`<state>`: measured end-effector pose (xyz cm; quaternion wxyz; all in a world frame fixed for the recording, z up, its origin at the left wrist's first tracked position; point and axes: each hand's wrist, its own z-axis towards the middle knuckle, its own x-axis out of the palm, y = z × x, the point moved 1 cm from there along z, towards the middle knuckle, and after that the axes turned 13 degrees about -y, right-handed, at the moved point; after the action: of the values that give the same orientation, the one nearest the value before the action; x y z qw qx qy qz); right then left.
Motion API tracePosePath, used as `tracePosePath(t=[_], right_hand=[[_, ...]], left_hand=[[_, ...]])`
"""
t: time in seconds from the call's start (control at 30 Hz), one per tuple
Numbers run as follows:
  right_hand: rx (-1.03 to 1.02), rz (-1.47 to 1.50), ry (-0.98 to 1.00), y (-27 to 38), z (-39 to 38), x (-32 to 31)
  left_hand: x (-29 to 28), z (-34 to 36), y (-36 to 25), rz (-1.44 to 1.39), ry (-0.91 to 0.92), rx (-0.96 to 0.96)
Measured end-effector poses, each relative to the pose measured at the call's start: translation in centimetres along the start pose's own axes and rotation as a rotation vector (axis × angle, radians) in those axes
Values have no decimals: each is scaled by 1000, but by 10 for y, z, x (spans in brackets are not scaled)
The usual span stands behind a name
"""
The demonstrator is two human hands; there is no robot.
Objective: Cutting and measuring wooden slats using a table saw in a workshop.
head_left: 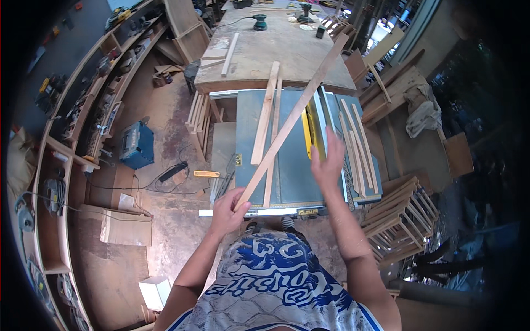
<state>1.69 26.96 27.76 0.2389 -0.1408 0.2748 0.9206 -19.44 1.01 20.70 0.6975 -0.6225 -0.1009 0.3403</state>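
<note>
My left hand (227,214) is closed around the near end of a long wooden strip (292,117). The strip slants away to the upper right, over the table saw (292,176) and the workbench behind it. Over the right part of the saw, my right hand (329,161) has its thumb and fingers apart, beside a long yellow piece (307,132) and the metal rip fence (330,113). Whether it touches either is hard to tell. Left of the yellow piece lie a wider wooden board (266,113) and a thin strip (269,185), partly under the held strip.
Several narrow strips (361,149) lie right of the fence. The wooden workbench (254,52) beyond carries a green sander (260,22) and a pale strip (230,54). Slatted wooden frames (402,220) stand at right. A blue case (137,144) and cables are on the left floor.
</note>
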Motion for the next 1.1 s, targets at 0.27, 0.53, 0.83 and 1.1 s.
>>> tracePosePath(t=[0.27,0.53,0.83,1.1], right_hand=[[-421,-511,182,-37,93,-109],[-341,-729,378,-98,33,-204],[-123,-1012,318,-115,-50,-350],[174,-839,546,-55,-204,-387]], left_hand=[[-10,12,-42,-39,340,-30],[24,40,-50,-284,939,-279],[71,126,-59,-209,1293,-239],[171,172,51,-234,638,-228]])
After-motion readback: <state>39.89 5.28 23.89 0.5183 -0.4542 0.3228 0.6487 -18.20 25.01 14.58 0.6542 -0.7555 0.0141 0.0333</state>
